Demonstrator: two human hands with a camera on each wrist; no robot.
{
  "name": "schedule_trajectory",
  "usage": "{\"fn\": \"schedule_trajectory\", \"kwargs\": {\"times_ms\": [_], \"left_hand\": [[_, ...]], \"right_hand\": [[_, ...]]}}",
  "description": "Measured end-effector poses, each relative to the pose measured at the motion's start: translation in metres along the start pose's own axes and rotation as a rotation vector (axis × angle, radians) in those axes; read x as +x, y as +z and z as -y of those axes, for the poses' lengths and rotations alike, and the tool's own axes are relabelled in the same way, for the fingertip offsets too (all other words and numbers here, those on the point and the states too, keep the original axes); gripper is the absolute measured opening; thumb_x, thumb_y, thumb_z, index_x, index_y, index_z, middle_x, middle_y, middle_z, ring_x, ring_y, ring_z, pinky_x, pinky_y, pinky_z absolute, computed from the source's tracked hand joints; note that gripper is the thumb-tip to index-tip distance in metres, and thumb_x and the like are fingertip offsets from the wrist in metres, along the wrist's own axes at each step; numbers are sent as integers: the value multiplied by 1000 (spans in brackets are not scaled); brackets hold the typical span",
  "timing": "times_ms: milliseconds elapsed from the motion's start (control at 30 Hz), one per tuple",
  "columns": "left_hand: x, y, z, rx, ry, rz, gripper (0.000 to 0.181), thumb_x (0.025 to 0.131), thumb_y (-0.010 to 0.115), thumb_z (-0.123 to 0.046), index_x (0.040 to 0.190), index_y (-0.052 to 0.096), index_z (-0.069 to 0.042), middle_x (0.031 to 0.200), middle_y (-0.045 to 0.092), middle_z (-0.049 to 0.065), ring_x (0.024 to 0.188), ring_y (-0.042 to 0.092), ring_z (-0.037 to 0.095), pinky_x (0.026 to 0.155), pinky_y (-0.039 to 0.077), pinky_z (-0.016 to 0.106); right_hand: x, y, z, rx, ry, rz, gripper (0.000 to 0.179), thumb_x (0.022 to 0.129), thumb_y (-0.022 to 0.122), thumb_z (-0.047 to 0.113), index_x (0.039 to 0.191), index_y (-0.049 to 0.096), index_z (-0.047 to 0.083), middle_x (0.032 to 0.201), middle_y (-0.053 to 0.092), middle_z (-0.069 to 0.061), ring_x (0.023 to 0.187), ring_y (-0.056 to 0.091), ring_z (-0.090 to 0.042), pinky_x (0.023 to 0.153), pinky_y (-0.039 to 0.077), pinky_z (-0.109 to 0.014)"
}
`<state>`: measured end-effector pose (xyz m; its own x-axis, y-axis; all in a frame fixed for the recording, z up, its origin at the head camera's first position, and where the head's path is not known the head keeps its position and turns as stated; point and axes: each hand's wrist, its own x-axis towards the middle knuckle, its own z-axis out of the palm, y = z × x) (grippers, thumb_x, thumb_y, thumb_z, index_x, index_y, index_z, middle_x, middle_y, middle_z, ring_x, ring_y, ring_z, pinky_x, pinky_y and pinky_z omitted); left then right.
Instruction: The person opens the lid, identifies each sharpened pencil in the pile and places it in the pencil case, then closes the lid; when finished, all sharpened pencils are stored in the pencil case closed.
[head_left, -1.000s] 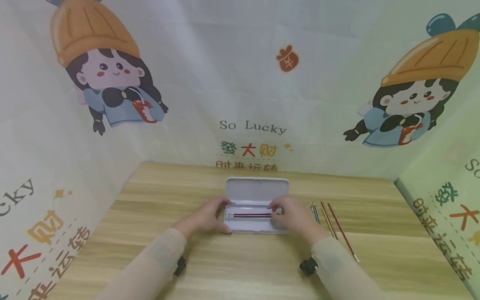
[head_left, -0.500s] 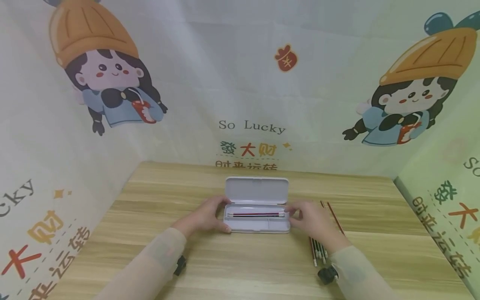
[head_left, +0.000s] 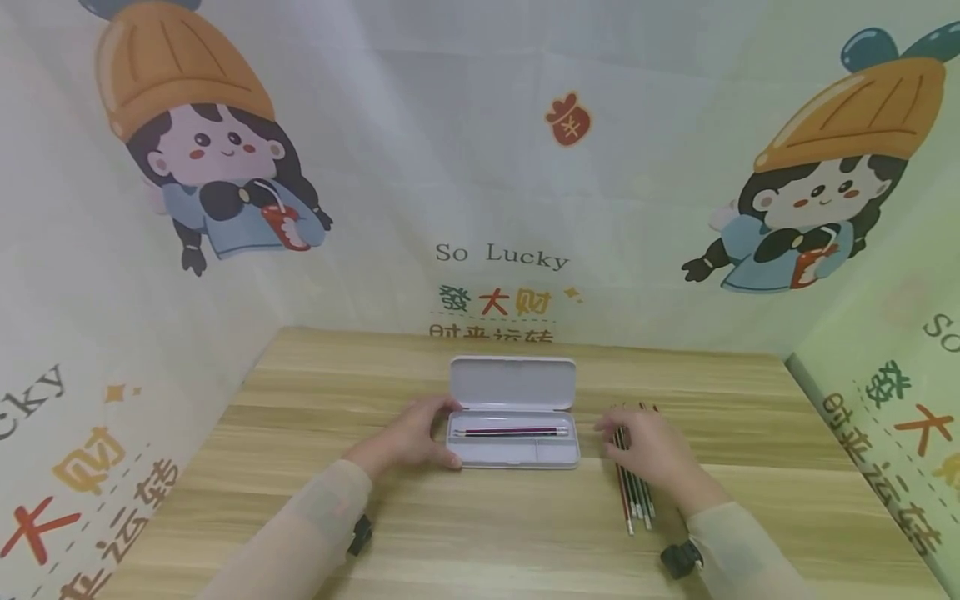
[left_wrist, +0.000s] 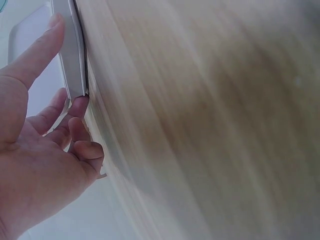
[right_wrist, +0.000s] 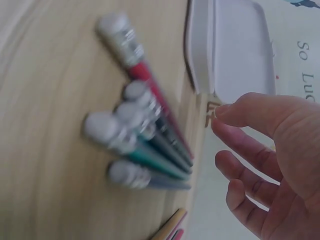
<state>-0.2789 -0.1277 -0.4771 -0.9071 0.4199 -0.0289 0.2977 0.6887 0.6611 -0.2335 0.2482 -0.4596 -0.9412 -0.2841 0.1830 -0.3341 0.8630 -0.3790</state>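
Observation:
A pale pencil case [head_left: 491,454] stands on the table with its lid [head_left: 513,384] raised, holding pencils [head_left: 513,432] in its long back compartment. My left hand [head_left: 415,432] grips the case's left end, thumb at the front corner and fingers at the back; the left wrist view shows thumb and fingertips touching the case wall [left_wrist: 74,55]. Right of the case, my right hand [head_left: 648,446] hovers over a loose bunch of pencils [head_left: 636,498], partly hiding them. In the right wrist view its fingers are loosely bent around nothing, apart from the eraser-tipped pencils [right_wrist: 155,132].
The wooden table [head_left: 480,542] meets a printed cloth backdrop [head_left: 390,167] at the back and sides. Two more pencil ends [right_wrist: 172,227], one yellowish and one red, show at the bottom of the right wrist view. The case's smaller front compartments face me.
My right hand has left the pencils in the case and moved right, over the loose bunch. The pencils in the case now show fully. My left hand stays at the case's left end.

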Motion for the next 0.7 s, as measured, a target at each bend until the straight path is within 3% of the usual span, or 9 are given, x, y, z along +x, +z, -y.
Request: {"fn": "schedule_trajectory", "kwargs": {"times_ms": [400,600,700], "left_hand": [[4,2,6,-14,8,6,85,65,98,-25,138,56,-6,145,57,19,139,48,38,123,34,55],[2,1,4,-14,3,11,86,66,98,-25,139,56,-6,145,56,19,139,48,38,123,35,54],[2,1,4,-9,2,12,86,66,98,-25,138,56,-5,145,57,18,139,48,38,123,35,54]], "right_hand": [[-14,-8,-22,40,102,52,25,86,77,11,111,76,13,96,74,0,71,56,-9,59,48,-28],[-16,-11,-29,40,133,61,24,88,78,13,112,76,10,100,76,-2,83,65,-13,72,58,-38],[-16,-11,-32,22,141,65,23,88,78,15,111,76,11,99,76,-2,83,65,-13,72,58,-39]]}}
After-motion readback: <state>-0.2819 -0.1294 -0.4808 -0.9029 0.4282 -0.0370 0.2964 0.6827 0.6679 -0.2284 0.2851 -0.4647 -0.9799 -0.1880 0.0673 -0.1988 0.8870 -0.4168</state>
